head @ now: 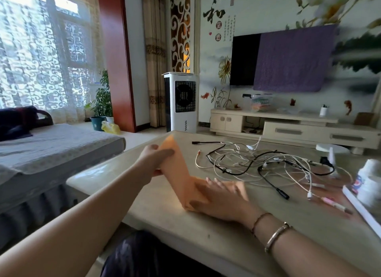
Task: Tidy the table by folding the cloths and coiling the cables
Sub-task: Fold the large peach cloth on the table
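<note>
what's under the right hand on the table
The right hand lies flat on the near end of the orange cloth, pressing it to the table. Anything beneath that covered part is hidden.

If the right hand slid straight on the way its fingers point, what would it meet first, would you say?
Most likely the raised part of the orange cloth, which the left hand grips; the right hand already presses the cloth's lower end.

Wall mural [214,15]: large black calligraphy "和"; red seals, small script beside it unreadable.
</note>
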